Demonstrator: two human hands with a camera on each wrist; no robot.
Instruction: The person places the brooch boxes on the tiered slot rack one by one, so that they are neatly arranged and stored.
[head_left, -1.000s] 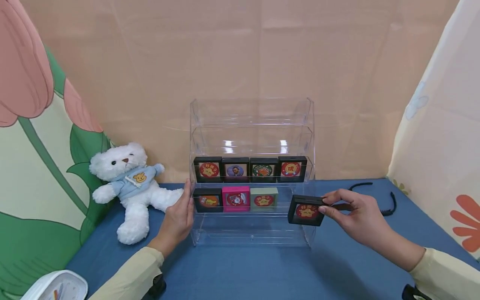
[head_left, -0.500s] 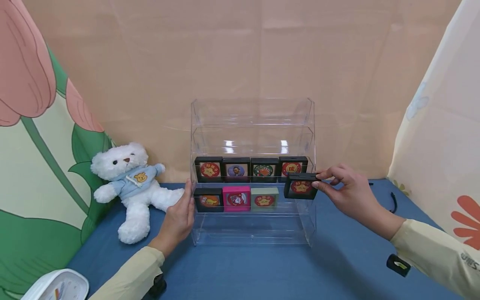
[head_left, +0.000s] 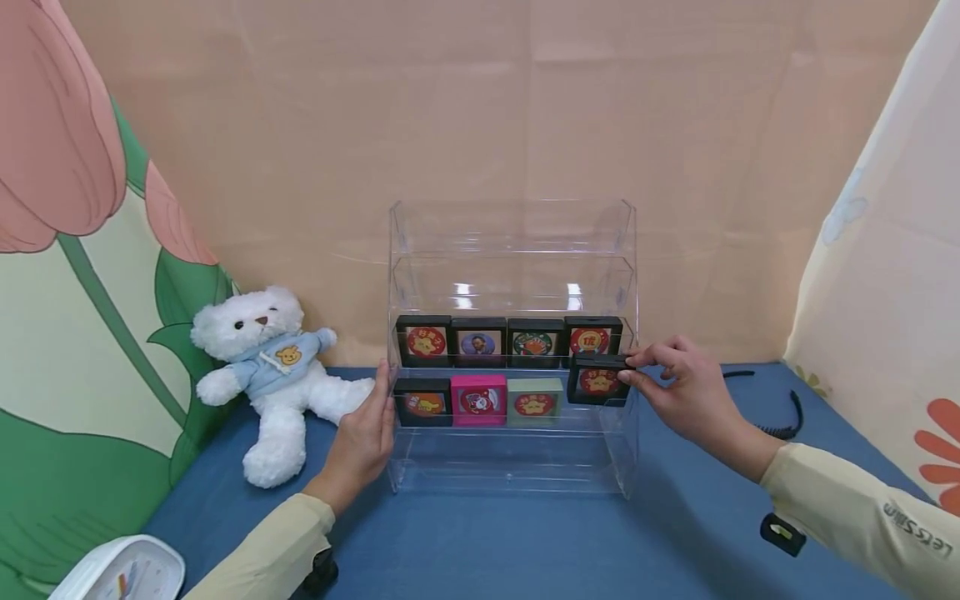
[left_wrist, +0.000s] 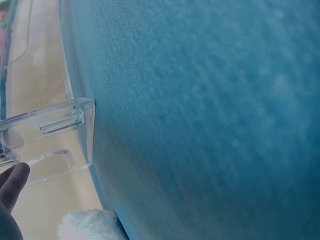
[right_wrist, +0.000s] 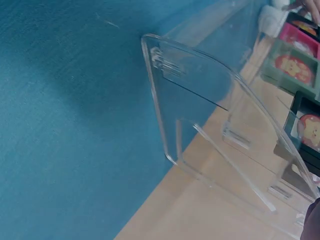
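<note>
A clear tiered display rack (head_left: 513, 477) stands on the blue table. My right hand (head_left: 693, 396) pinches a small black square box (head_left: 598, 381) with a red star sticker by its right edge. That box is upright, slightly tilted, at the right end of the lower filled tier. Left of it in this tier sit a pale green box (head_left: 534, 402), a pink box (head_left: 478, 400) and a black box (head_left: 423, 404). With fairly straight fingers, my left hand (head_left: 356, 446) rests against the rack's left side. Its fingertip (left_wrist: 19, 175) shows beside the clear plastic in the left wrist view.
Several black boxes (head_left: 480, 343) fill the tier above. To the left, a white teddy bear (head_left: 273, 383) in a blue hoodie leans by the backdrop. A white container (head_left: 123, 571) is at the front left, and a black coiled cord (head_left: 783, 429) lies right of the rack.
My right hand has brought the black box up and left to the lower filled tier, then down slightly. My left hand stays against the rack's side. The head view has shifted a little.
</note>
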